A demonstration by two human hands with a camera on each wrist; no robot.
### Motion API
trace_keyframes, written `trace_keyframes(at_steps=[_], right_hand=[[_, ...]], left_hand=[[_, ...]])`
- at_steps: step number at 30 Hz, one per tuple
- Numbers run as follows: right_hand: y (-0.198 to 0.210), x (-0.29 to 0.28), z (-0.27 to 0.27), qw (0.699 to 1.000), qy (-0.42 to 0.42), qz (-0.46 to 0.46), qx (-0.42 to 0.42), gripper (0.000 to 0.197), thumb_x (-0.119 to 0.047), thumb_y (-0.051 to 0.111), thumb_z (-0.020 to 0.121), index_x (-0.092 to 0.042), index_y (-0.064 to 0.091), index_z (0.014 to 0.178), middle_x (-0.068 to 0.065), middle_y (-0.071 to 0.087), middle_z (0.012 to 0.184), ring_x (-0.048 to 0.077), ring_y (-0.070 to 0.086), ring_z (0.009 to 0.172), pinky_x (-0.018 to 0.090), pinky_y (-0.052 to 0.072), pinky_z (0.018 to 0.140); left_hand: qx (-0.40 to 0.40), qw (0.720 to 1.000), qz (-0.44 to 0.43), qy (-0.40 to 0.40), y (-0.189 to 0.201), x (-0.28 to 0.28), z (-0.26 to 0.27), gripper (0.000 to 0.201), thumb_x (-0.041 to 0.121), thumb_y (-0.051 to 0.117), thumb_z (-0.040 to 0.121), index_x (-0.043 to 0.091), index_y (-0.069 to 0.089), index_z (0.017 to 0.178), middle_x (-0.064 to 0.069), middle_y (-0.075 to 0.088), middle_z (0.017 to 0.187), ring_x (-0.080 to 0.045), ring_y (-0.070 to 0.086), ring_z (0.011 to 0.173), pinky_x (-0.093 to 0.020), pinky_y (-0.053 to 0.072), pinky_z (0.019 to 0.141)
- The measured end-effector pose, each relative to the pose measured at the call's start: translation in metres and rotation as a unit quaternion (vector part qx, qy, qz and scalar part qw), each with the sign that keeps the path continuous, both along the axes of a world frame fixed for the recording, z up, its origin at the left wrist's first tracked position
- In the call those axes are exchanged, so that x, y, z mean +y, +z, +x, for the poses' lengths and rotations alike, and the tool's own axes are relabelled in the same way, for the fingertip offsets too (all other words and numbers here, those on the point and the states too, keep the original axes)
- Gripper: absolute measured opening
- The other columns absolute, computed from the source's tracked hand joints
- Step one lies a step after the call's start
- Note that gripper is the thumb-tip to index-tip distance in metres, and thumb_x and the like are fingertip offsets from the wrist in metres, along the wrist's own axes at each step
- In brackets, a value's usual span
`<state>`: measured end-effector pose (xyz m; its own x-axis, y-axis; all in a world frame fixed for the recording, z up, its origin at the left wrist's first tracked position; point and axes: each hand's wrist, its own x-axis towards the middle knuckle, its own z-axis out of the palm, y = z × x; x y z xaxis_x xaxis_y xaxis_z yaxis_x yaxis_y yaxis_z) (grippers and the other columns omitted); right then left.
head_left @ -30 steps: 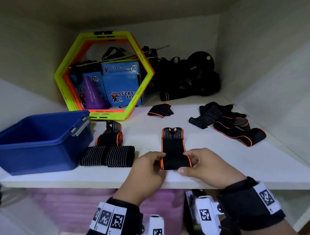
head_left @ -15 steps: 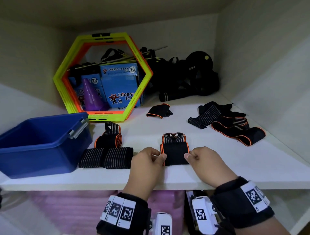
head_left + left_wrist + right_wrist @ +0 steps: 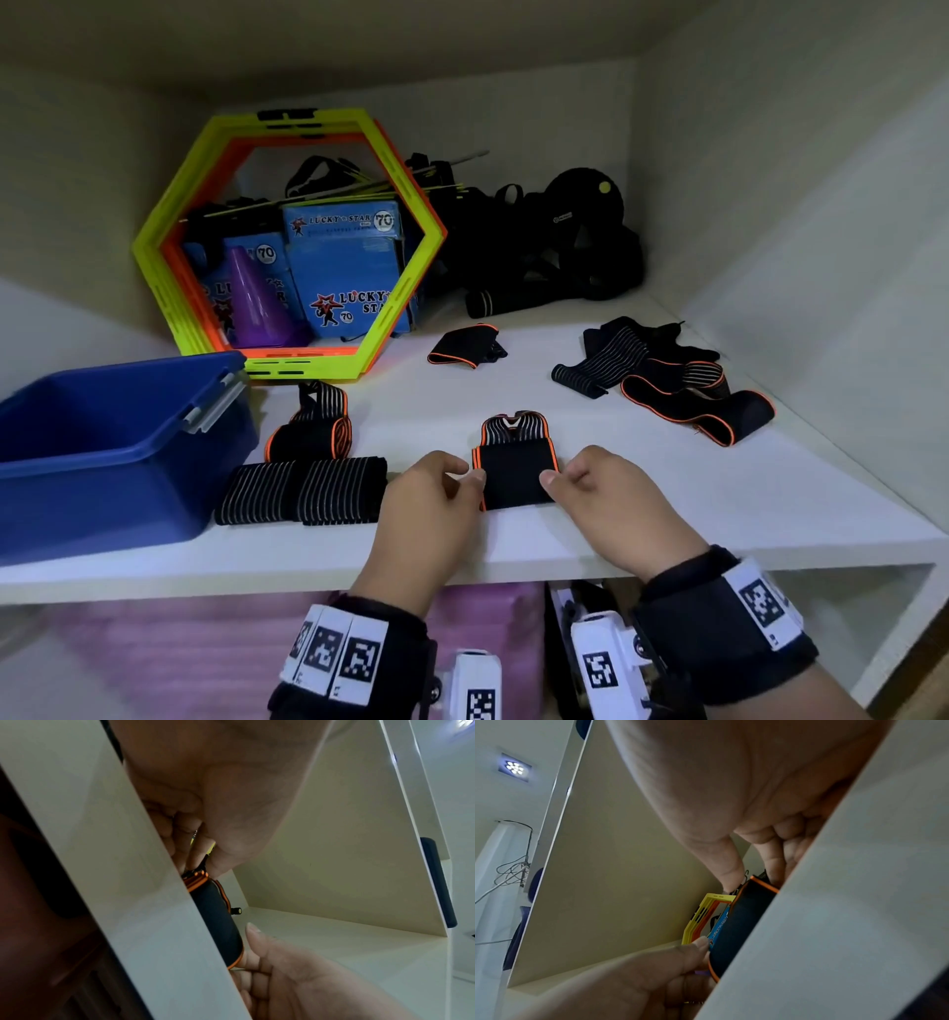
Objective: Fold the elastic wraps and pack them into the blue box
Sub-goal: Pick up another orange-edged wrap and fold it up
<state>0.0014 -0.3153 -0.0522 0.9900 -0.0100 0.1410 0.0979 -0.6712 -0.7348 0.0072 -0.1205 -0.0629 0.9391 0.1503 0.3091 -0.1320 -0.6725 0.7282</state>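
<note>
Nearest, at the front edge of a white shelf (image 3: 667,519): left hand (image 3: 429,506) and right hand (image 3: 613,501), side by side, backs up. Between them, a black wrap with orange edging (image 3: 513,475), folded over on itself, lying flat on the shelf. Left thumb and fingers pinching its left edge; right thumb and fingers pinching its right edge. Same grip seen from the left wrist, with the left hand (image 3: 218,805) above and the right hand (image 3: 295,981) below, the wrap (image 3: 218,923) stretched between them against the shelf edge. From the right wrist, the right hand (image 3: 744,805) clasping the orange-trimmed end of the wrap (image 3: 741,929), the left hand (image 3: 639,975) gripping the far end.

Just past the fingertips, the wrap's striped grey end (image 3: 513,426) sticking out beyond the fold.

Directly left of the left hand, two folded striped wraps (image 3: 303,491) lying side by side, with a rolled orange-trimmed wrap (image 3: 310,431) just behind them. Further left again, the blue box (image 3: 102,462), open-topped.

Beyond and right of the right hand, a loose heap of unfolded wraps (image 3: 667,380). Ahead of both hands, a small wrap (image 3: 464,344) lying alone.

Farthest back, a yellow and orange hexagon frame (image 3: 287,241) standing upright, blue cartons (image 3: 354,272) and a purple cone (image 3: 257,303) behind it, and a pile of black straps (image 3: 539,246) in the right corner.
</note>
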Motion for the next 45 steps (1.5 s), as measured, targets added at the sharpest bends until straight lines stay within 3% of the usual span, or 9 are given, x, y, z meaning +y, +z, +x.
trace_keyframes(at_steps=[5, 11, 15, 21, 25, 31, 37, 40, 45], right_hand=[[0.002, -0.003, -0.006, 0.999, -0.010, 0.043, -0.022, 0.019, -0.038, 0.063, 0.092, -0.021, 0.056, 0.098, -0.007, 0.063, 0.083, 0.007, 0.060, 0.082, 0.024, 0.044, 0.070], [0.015, 0.007, -0.009, 0.999, 0.023, 0.041, -0.004, 0.038, -0.028, 0.062, 0.092, 0.009, 0.058, 0.103, 0.027, 0.066, 0.096, 0.039, 0.061, 0.090, 0.043, 0.050, 0.082], [0.027, 0.023, 0.005, 0.996, 0.055, 0.038, 0.053, 0.036, -0.024, 0.062, 0.092, 0.011, 0.060, 0.102, 0.028, 0.068, 0.096, 0.042, 0.064, 0.092, 0.043, 0.052, 0.081], [0.043, 0.050, 0.054, 0.988, 0.095, 0.005, 0.121, 0.019, -0.014, 0.058, 0.089, 0.003, 0.062, 0.098, 0.018, 0.064, 0.082, 0.029, 0.059, 0.073, 0.029, 0.036, 0.056], [0.060, 0.059, 0.073, 0.986, 0.098, -0.047, 0.125, 0.011, -0.007, 0.058, 0.089, -0.009, 0.059, 0.100, 0.014, 0.070, 0.095, 0.027, 0.069, 0.076, 0.025, 0.050, 0.052], [0.065, 0.077, 0.095, 0.977, 0.124, -0.042, 0.166, 0.015, -0.001, 0.057, 0.089, -0.011, 0.061, 0.100, 0.013, 0.068, 0.090, 0.024, 0.067, 0.065, 0.030, 0.058, 0.056], [0.064, 0.105, 0.099, 0.960, 0.151, 0.036, 0.231, 0.026, 0.009, 0.042, 0.096, -0.015, 0.053, 0.095, 0.020, 0.061, 0.074, 0.027, 0.061, 0.059, 0.035, 0.055, 0.058], [0.060, 0.114, 0.100, 0.955, 0.167, 0.064, 0.236, 0.033, 0.007, 0.042, 0.094, -0.024, 0.053, 0.097, 0.015, 0.062, 0.083, 0.024, 0.061, 0.066, 0.038, 0.054, 0.071], [0.062, 0.108, 0.102, 0.948, 0.180, 0.098, 0.245, 0.026, 0.001, 0.049, 0.092, -0.018, 0.057, 0.108, 0.013, 0.068, 0.095, 0.022, 0.061, 0.070, 0.031, 0.047, 0.064]], left_hand=[[-0.017, 0.999, -0.039, -0.007, -0.001, -0.001, -0.005, 0.007, 0.030, 0.067, 0.091, 0.025, 0.065, 0.097, 0.008, 0.069, 0.072, -0.005, 0.065, 0.067, -0.024, 0.047, 0.062], [-0.021, 0.999, -0.026, -0.025, -0.001, -0.002, -0.007, 0.016, 0.030, 0.067, 0.090, 0.022, 0.070, 0.104, 0.009, 0.070, 0.079, -0.006, 0.065, 0.073, -0.021, 0.048, 0.066], [-0.010, 0.999, -0.038, -0.013, 0.010, -0.001, -0.004, 0.032, 0.028, 0.064, 0.093, 0.018, 0.061, 0.123, 0.018, 0.059, 0.087, -0.011, 0.065, 0.086, -0.023, 0.048, 0.076], [0.029, 0.995, 0.095, -0.022, 0.035, 0.003, -0.001, 0.037, 0.023, 0.055, 0.096, 0.011, 0.056, 0.131, -0.012, 0.059, 0.122, -0.030, 0.059, 0.112, -0.031, 0.047, 0.092], [0.023, 0.967, 0.247, -0.064, 0.075, 0.014, 0.025, 0.026, 0.020, 0.057, 0.091, 0.012, 0.068, 0.113, -0.012, 0.067, 0.112, -0.031, 0.062, 0.107, -0.036, 0.052, 0.091], [0.141, 0.871, 0.453, -0.129, 0.099, 0.031, 0.059, 0.036, 0.031, 0.065, 0.089, 0.012, 0.067, 0.119, -0.009, 0.068, 0.113, -0.028, 0.063, 0.106, -0.036, 0.054, 0.087], [0.131, 0.860, 0.484, -0.090, 0.092, 0.049, 0.075, 0.025, 0.027, 0.064, 0.089, 0.008, 0.066, 0.106, -0.013, 0.068, 0.104, -0.031, 0.065, 0.098, -0.032, 0.044, 0.069], [0.151, 0.846, 0.506, -0.075, 0.095, 0.060, 0.083, 0.023, 0.028, 0.066, 0.087, 0.010, 0.066, 0.102, -0.011, 0.066, 0.094, -0.030, 0.064, 0.093, -0.031, 0.044, 0.067], [0.180, 0.833, 0.518, -0.071, 0.111, 0.069, 0.100, 0.029, 0.039, 0.069, 0.084, 0.012, 0.062, 0.076, -0.004, 0.059, 0.073, -0.026, 0.060, 0.076, -0.030, 0.045, 0.062]])
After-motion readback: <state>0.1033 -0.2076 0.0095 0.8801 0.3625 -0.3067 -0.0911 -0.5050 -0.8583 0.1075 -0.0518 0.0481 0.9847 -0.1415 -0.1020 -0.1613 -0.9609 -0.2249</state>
